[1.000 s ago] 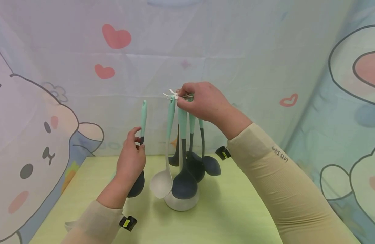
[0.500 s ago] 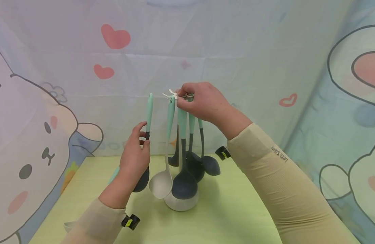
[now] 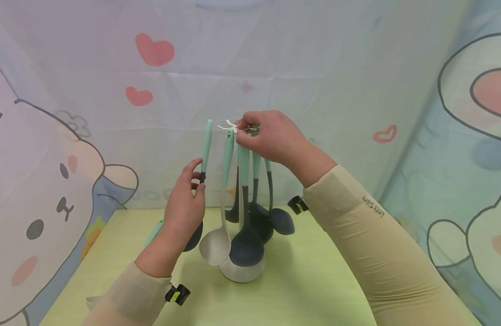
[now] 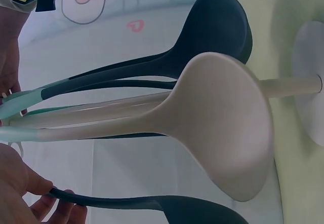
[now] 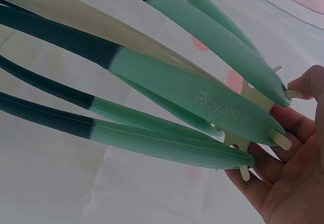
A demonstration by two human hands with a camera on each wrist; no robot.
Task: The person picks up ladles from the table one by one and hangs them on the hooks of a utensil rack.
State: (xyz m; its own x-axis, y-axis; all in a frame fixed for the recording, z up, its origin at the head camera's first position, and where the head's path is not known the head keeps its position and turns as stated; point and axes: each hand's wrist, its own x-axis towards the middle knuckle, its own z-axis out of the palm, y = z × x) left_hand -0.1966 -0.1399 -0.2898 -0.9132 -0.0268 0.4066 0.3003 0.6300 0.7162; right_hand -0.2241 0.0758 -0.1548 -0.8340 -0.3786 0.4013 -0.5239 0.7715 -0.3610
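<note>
My left hand (image 3: 184, 203) pinches a dark kitchen utensil (image 3: 207, 138) just below its mint handle, holding it upright. Its rounded dark head, partly behind the wrist, is cut off in the left wrist view, where the shaft (image 4: 126, 202) shows between thumb and fingers. Just right of it stands a white utensil stand (image 3: 242, 272) hung with several utensils, among them a cream ladle (image 3: 214, 246) and a dark ladle (image 3: 247, 248). My right hand (image 3: 274, 136) grips the stand's hooked top (image 5: 260, 100), its fingers behind the hooks and mint handles.
On the yellow-green table (image 3: 311, 280), another mint handle (image 3: 154, 232) shows beside my left forearm. A pale rim (image 3: 93, 301) peeks out by the left sleeve. A printed cloth (image 3: 315, 68) hangs behind the table.
My left hand has moved right and upward with the dark utensil, bringing its handle close to the stand's hooks. The right hand has stayed on the stand's top.
</note>
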